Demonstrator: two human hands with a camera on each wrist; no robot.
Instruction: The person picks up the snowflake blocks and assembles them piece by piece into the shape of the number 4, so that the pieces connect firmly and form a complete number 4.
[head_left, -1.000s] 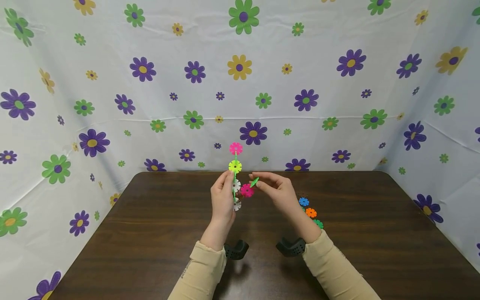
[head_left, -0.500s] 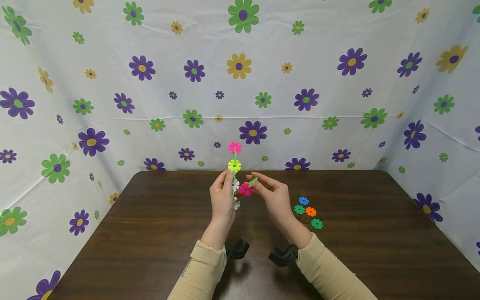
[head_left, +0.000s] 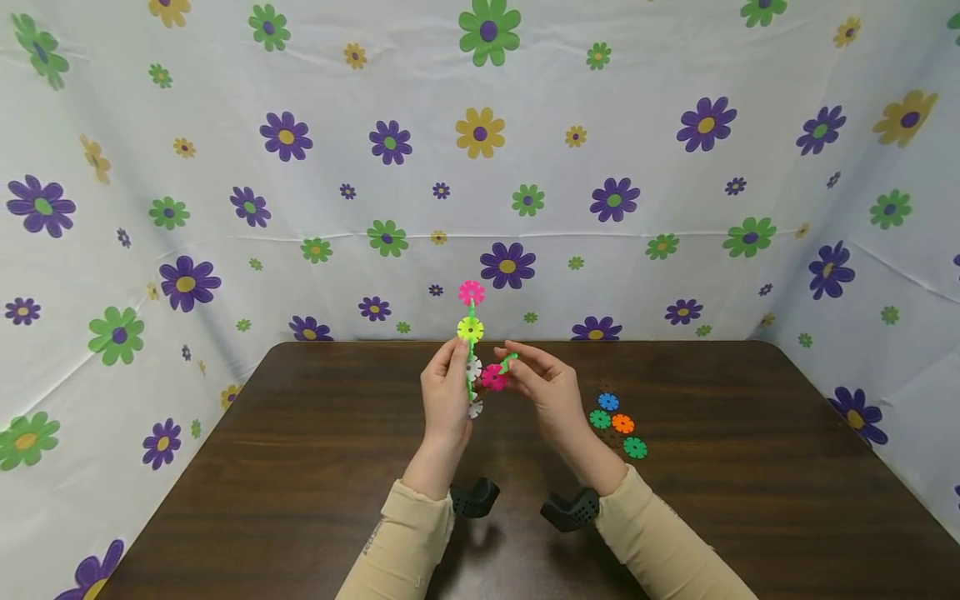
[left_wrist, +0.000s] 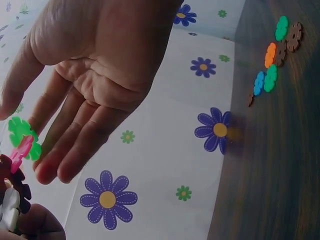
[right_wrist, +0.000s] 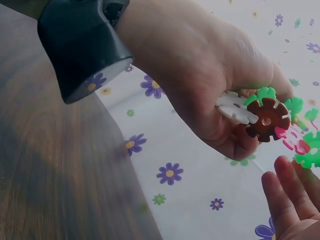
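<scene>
My left hand point(head_left: 446, 387) grips a chain of slotted flower-shaped plastic discs, held upright above the table. A pink disc point(head_left: 472, 292) tops it, with a yellow disc point(head_left: 470, 330) lower down and green ones edge-on between. White discs point(right_wrist: 236, 107) and a brown disc point(right_wrist: 268, 120) show beside the left fingers in the right wrist view. Off the chain's right side projects a second, deeper pink disc point(head_left: 493, 377). At its outer edge my right hand point(head_left: 551, 387) pinches a green disc point(head_left: 509, 362), set crosswise against the pink one. Whether their slots fully interlock I cannot tell.
Loose discs lie on the dark wooden table point(head_left: 322, 442) right of my right forearm: a blue disc point(head_left: 608, 402), an orange disc point(head_left: 622, 423), green discs point(head_left: 635, 447) and dark brown ones. A flower-printed cloth point(head_left: 420, 167) hangs behind. Each wrist wears a black camera mount point(head_left: 476, 497).
My right hand has shifted slightly left, bringing the green disc against the pink disc and tilting it. The loose discs beside the forearm are more exposed. My left hand stays nearly still.
</scene>
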